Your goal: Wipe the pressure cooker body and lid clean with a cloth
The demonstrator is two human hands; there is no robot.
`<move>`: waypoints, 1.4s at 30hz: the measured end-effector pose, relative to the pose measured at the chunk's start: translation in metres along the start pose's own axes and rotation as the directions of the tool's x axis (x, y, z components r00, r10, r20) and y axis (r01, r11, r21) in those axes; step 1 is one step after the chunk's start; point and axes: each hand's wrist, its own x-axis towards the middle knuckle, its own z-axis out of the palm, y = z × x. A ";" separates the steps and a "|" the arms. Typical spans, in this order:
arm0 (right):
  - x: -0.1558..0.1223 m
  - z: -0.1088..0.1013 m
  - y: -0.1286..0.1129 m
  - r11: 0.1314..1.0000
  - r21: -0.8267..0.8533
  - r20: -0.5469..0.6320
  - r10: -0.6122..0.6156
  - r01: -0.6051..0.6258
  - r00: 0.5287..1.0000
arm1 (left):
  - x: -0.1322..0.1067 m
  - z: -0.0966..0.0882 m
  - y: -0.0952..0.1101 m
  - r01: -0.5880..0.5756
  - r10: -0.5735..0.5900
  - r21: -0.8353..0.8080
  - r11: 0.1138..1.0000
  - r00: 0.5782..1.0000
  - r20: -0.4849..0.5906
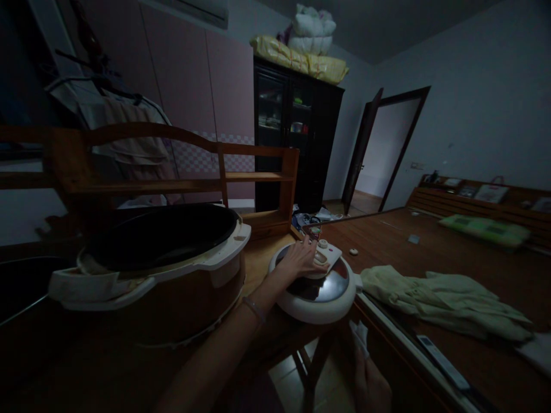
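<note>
An electric pressure cooker lid (315, 310) with a white rim and shiny dark top rests on the wooden desk. My left hand (300, 258), wearing a bracelet, is closed around the pale handle (333, 252) on top of it. Low in the view, beside the desk edge, my right hand (372, 381) pinches a crumpled white tissue (360, 336). Left of the lid stands the cooker body (215, 258), uncovered, its black inner pot (167, 235) showing. A small round knob-like piece (353, 251) lies just beyond the lid.
A wooden shelf (258, 151) rises behind the cooker. To the right, a low wooden surface holds a pale green cloth (443, 298), a remote control (443, 362) and a green pad (486, 229). A dark cabinet (321, 120) and an open door (364, 149) are farther back.
</note>
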 end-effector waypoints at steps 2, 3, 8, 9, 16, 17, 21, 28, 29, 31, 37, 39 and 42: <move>-0.001 0.001 0.003 1.000 -0.009 -0.003 -0.019 0.019 1.000 | -0.001 0.001 -0.005 -0.004 0.005 -0.009 1.000 1.000 0.026; -0.001 0.002 0.005 1.000 -0.012 0.000 -0.022 0.022 1.000 | -0.003 0.001 -0.008 -0.006 0.007 -0.013 1.000 0.999 0.036; -0.008 0.017 0.021 0.995 -0.052 0.029 -0.085 0.086 0.996 | -0.015 -0.001 -0.021 0.001 0.000 -0.025 1.000 1.000 0.031; -0.009 0.021 0.026 0.991 -0.068 0.036 -0.112 0.115 0.993 | -0.018 0.000 -0.023 0.005 -0.004 -0.025 1.000 1.000 0.023; -0.014 0.031 0.038 0.974 -0.135 -0.036 -0.191 0.185 0.981 | -0.026 0.007 -0.038 0.003 -0.003 -0.012 1.000 1.000 0.000; -0.014 0.030 0.037 0.973 -0.138 -0.038 -0.194 0.187 0.980 | -0.027 0.007 -0.040 0.011 -0.011 -0.012 1.000 1.000 0.003; -0.013 0.028 0.033 0.976 -0.109 -0.007 -0.188 0.186 0.982 | -0.031 0.003 -0.049 0.044 -0.042 -0.037 0.998 0.999 0.033; -0.011 0.023 0.026 0.989 -0.037 0.004 -0.143 0.143 0.990 | -0.036 -0.008 -0.052 0.032 -0.031 -0.006 0.999 0.998 0.055; -0.010 0.020 0.023 0.990 -0.039 0.005 -0.137 0.137 0.991 | -0.036 -0.009 -0.052 0.024 -0.025 0.012 1.000 0.998 0.053; -0.009 0.014 0.016 0.991 -0.047 0.006 -0.123 0.123 0.992 | -0.038 -0.010 -0.051 0.018 -0.020 0.040 0.999 0.999 0.045; 0.005 0.007 -0.002 0.990 -0.045 0.007 -0.133 0.133 0.991 | -0.064 -0.046 -0.006 -0.094 0.046 -0.197 0.976 0.971 -0.233; 0.006 0.003 -0.010 0.989 -0.040 0.006 -0.139 0.139 0.990 | -0.091 -0.075 0.024 -0.227 0.033 -0.447 0.865 0.915 -0.402; -0.013 -0.018 -0.026 0.988 -0.052 -0.014 -0.149 0.148 0.989 | -0.145 -0.113 0.067 -0.335 -0.179 -0.752 0.568 0.842 -0.510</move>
